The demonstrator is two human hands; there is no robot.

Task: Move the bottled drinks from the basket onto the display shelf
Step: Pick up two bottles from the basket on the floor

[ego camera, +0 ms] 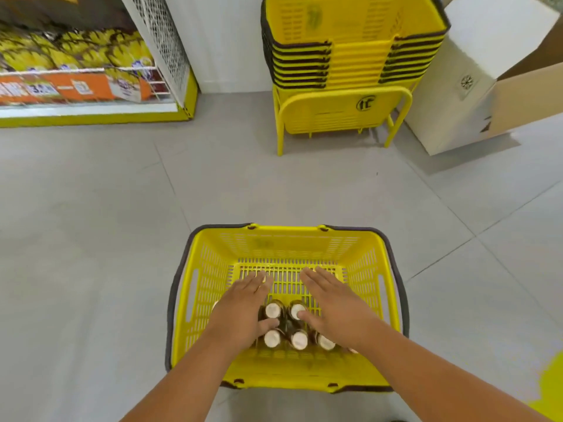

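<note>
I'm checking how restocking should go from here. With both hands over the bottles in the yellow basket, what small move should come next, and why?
Probably curl the fingers of each hand round a bottle and lift. The left hand and right hand lie flat and open over the capped bottles standing in the near end of the basket, gripping nothing yet. The display shelf stands off to the left.

bright even indoor light | soft faint shadows | wide-angle bending at edges | slight blur, shelf corner smeared
</note>
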